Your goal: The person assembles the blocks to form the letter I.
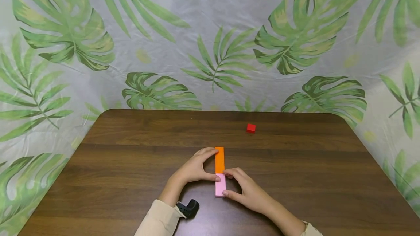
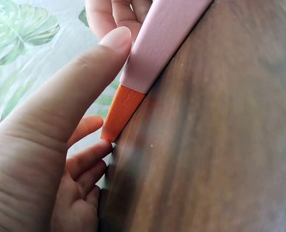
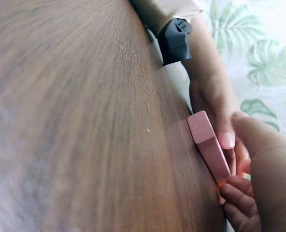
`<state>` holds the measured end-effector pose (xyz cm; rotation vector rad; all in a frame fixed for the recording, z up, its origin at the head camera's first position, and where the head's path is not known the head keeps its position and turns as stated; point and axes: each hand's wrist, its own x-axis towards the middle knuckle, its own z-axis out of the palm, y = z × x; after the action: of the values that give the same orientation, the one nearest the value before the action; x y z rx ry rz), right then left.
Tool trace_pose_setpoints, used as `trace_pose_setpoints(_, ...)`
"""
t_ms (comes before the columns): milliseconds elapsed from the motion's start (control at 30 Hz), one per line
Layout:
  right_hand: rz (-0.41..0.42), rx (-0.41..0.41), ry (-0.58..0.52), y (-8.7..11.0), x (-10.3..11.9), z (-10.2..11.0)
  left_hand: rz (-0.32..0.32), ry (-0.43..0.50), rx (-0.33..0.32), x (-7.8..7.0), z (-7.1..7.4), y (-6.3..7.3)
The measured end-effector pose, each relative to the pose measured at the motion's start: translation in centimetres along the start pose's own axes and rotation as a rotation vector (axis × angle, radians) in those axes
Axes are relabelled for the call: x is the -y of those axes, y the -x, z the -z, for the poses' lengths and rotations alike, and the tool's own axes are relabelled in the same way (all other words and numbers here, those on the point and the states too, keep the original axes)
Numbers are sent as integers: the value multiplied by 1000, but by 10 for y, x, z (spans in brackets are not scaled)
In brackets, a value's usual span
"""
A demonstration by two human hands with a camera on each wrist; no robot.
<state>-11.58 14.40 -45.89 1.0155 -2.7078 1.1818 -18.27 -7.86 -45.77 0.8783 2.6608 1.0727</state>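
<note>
On the wooden table lie an orange block [image 1: 219, 162] and a pink block [image 1: 220, 188], end to end in one straight line, orange farther away. From the left side my left hand [image 1: 196, 167] holds the blocks, a fingertip at the orange block's far end and the thumb on the pink block near the joint. My right hand [image 1: 250, 191] grips the pink block from the right, thumb at its near corner and fingers by the joint. In the left wrist view, the pink block [image 2: 160, 46] meets the orange block [image 2: 123, 110] end to end.
A small red block [image 1: 251, 128] sits near the table's far edge, right of the middle. A black band-like device [image 1: 189, 209] is on the left wrist. Behind the table [image 1: 131, 163] hangs a leaf-patterned cloth [image 1: 226, 6].
</note>
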Motion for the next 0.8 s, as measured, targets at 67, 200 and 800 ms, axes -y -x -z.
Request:
trace_pose_setpoints(67,-26,-17,-47,-1,0,1,-1,-3,0,0,0,-1)
trace_pose_setpoints(200,-26,-69,-80,-3,-3,3,3,5,1,0,0,-1)
trace_pose_setpoints(800,1,-303,35,-32,-42,22,9,9,-4,-3,1,1)
